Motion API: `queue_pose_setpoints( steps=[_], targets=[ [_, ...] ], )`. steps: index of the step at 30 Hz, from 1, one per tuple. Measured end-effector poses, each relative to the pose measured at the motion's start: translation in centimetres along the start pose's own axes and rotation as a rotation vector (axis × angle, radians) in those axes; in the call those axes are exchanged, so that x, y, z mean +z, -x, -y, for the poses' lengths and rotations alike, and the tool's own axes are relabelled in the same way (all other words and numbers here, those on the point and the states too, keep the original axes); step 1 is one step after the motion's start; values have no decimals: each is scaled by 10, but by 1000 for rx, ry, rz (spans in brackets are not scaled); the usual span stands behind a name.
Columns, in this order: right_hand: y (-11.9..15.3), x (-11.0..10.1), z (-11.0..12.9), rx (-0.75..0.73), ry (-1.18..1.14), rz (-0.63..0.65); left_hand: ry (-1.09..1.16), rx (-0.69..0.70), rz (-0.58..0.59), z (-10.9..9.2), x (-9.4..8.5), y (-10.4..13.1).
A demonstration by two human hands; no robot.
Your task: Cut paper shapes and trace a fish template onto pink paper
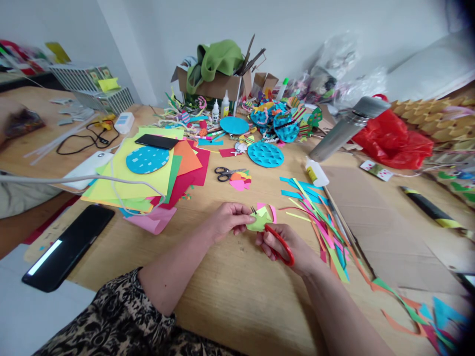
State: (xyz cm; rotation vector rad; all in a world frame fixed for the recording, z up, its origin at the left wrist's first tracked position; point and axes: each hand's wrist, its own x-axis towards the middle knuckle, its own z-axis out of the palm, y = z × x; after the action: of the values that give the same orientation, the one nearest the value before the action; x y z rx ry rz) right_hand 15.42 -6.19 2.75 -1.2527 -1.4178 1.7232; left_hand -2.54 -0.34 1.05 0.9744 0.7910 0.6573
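Observation:
My left hand (232,217) pinches a small piece of light green paper (257,223) above the middle of the table. In my right hand (284,244) is a pair of scissors with red handles (285,248); its blades are at the green paper and mostly hidden by it. Pink paper scraps (273,212) lie just beyond the hands. Farther back, black-handled scissors (224,173) rest beside a small pile of cut paper shapes (240,181) in pink, orange, red and green.
Coloured paper sheets (122,170) with a phone (156,141) on top lie left. A larger phone (69,247) is at the near left. Paper strips (330,227), cardboard (374,222), a glue bottle (316,171) and a steel flask (347,129) occupy the right. Another person's arm (33,217) shows left.

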Motion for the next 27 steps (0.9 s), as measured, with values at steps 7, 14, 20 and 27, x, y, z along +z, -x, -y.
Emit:
queue_pose_setpoints(
  steps=[7,14,20,27],
  targets=[
    [-1,-1,-1,13,3,-18,53,-24,-31,0,1,0],
    [-1,0,-2,18,5,-31,63,-48,-55,-2,1,0],
    [-2,0,-2,25,26,-40,79,-46,-32,0,1,0],
    [-3,1,-1,13,32,-37,110,-59,11,-1,1,1]
  ],
)
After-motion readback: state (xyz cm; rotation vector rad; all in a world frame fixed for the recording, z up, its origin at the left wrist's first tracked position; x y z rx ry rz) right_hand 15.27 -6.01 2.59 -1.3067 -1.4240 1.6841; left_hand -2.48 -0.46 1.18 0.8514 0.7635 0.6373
